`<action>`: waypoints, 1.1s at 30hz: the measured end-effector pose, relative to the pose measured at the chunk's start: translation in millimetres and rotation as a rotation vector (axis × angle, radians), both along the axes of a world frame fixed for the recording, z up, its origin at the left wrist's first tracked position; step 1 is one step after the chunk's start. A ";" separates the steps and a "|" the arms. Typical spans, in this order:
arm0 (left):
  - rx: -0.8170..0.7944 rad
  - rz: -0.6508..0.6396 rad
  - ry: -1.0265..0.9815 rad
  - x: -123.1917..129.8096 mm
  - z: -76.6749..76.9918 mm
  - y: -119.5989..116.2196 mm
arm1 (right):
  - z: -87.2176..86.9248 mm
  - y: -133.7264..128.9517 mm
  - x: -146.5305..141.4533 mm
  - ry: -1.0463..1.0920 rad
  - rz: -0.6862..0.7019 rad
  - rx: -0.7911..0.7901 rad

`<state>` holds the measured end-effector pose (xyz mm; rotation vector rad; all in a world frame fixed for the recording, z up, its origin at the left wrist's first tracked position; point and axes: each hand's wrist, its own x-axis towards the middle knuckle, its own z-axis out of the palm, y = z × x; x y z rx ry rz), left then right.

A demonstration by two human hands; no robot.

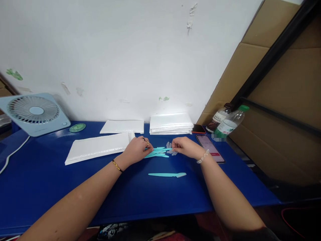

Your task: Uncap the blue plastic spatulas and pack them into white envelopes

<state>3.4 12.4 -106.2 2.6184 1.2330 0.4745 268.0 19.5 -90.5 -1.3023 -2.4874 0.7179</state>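
Note:
My left hand is closed in a pinch on the left end of a turquoise eyebrow razor. The fingers of my right hand pinch the same razor's right end, and they hide its tip. Under and between my hands lies a loose pile of similar turquoise razors. Several small translucent blade covers are scattered just left of my right fingertips. Nearer to me, a single eyebrow razor rests flat on the blue table, its blade end pointing right.
White padded mailers lie at the left, and another stack stands by the wall. A phone and two bottles are at the right. A blue fan and a green disc occupy the far left.

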 end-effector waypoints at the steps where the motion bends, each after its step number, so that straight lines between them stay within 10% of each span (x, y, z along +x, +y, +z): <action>1: -0.020 0.004 -0.006 -2.3 0.8 0.6 | 0.4 1.5 2.7 -0.005 -0.032 -0.002; 6: -0.066 -0.004 -0.040 -9.1 -1.9 1.1 | 10.7 -0.2 12.9 0.014 -0.091 -0.014; 13: -0.078 -0.071 -0.010 -1.0 -17.0 1.3 | 24.0 -23.9 1.1 -0.198 0.219 -0.310; 18: -0.031 -0.016 -0.046 2.0 -8.4 -3.2 | 15.9 -33.1 -18.6 -0.394 0.260 -0.207; 25: -0.142 -0.161 -0.015 12.3 11.3 -25.9 | 15.0 -29.4 -22.1 -0.122 0.187 -0.020; 33: -0.220 -0.032 -0.084 2.0 10.9 -15.2 | 12.2 -11.6 2.6 0.284 -0.022 -0.085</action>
